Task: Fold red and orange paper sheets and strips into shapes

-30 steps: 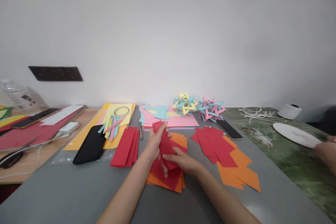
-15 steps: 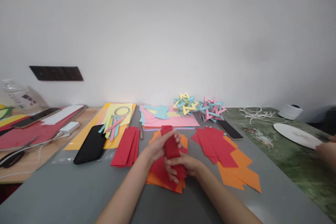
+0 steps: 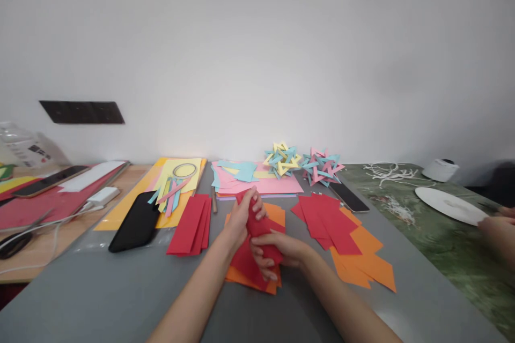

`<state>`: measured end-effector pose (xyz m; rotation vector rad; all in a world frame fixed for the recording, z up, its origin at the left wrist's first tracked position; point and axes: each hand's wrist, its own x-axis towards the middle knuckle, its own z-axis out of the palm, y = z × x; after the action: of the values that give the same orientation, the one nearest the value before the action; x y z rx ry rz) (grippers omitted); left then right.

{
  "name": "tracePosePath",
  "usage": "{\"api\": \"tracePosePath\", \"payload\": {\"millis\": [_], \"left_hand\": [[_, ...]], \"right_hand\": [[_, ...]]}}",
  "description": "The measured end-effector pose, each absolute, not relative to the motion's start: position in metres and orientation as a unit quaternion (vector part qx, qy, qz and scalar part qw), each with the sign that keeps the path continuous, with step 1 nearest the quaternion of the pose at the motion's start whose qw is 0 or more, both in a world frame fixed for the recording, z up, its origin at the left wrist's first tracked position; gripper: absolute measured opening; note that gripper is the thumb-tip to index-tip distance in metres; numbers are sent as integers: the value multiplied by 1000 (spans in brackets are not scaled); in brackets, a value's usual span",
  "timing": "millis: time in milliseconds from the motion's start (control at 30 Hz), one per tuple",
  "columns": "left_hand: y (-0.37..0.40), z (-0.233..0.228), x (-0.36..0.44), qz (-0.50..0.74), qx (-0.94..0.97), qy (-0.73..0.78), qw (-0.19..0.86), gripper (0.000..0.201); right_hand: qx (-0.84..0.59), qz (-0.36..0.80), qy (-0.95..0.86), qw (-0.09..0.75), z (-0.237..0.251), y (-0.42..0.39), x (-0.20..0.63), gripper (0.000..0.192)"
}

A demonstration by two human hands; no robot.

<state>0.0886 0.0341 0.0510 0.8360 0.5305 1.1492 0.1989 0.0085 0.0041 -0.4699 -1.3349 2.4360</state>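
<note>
Between my two hands is a sheet of red paper [image 3: 259,225], held above a stack of orange and red paper [image 3: 277,213] on the grey table. My left hand [image 3: 240,221] grips its far left part, thumb on top near the upper corner. My right hand [image 3: 279,249] is closed on the nearer right part, thumb across the top and fingers curled below. Part of the sheet is hidden by my fingers. To the left lie folded red paper strips [image 3: 190,225]; to the right, loose red sheets [image 3: 328,222] overlap orange sheets [image 3: 366,262].
A black phone [image 3: 137,222] and yellow paper with coloured strips [image 3: 173,193] lie left. Two folded paper star balls [image 3: 281,159] stand by the wall. Another phone [image 3: 349,196] lies right. Beyond it, another person's hand [image 3: 499,228] is by a white plate [image 3: 448,204].
The red paper has tilted and opened out from a narrower folded shape. My left hand has moved slightly left with its far end; the right hand stays on the near part.
</note>
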Motion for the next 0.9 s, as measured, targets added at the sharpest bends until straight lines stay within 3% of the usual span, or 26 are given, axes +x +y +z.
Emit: {"api": "tracePosePath", "payload": {"millis": [67,133,233,300,467,633,767,900], "left_hand": [[33,53,86,494,383,218,749,30],[33,55,84,479,391,210,757,27],[34,54,81,494,431,254,711,17],[37,50,81,499,474,291,665,26],[44,42,82,499,535,330,596,33],[49,33,83,541,571,346,511,29],[50,27,85,543,603,368,454,22],[50,29,85,535,609,362,461,22]], "right_hand": [[-98,881,-449,109,3,8,199,28],[-79,884,-447,111,2,6,197,30],[-153,832,-466,258,2,4,192,30],[-216,777,-475,351,3,4,191,30],[-371,643,-531,408,2,13,198,35],[-445,388,-562,580,-3,22,203,32],[-440,369,-561,597,-8,24,201,25],[-472,322,-549,610,-10,26,200,24]]}}
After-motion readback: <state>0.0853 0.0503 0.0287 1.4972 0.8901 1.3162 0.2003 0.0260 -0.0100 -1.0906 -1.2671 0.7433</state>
